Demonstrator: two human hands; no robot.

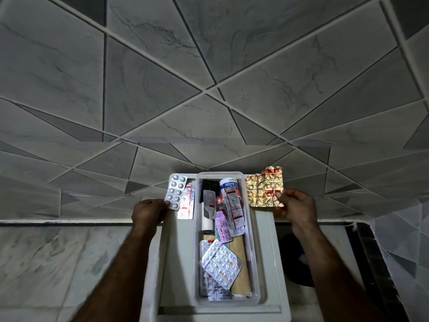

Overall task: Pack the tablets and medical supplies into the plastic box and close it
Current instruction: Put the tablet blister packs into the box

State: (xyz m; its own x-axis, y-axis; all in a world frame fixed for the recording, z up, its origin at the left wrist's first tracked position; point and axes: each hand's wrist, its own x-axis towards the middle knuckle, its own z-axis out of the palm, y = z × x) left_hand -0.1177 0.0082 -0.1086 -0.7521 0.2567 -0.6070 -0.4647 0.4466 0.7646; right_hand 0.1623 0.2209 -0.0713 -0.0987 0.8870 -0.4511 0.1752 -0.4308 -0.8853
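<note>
My left hand (151, 211) pinches a silver pill strip (175, 191) by its edge, my right hand (294, 206) a gold foil strip (264, 190); both seem light, thin, bendy.

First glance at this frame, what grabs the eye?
The clear plastic box at centre, open and crammed with blister strips. Right of it, the right hand pinches a crumpled gold foil tablet strip; left of it, the left hand pinches a silver blister strip.
</note>
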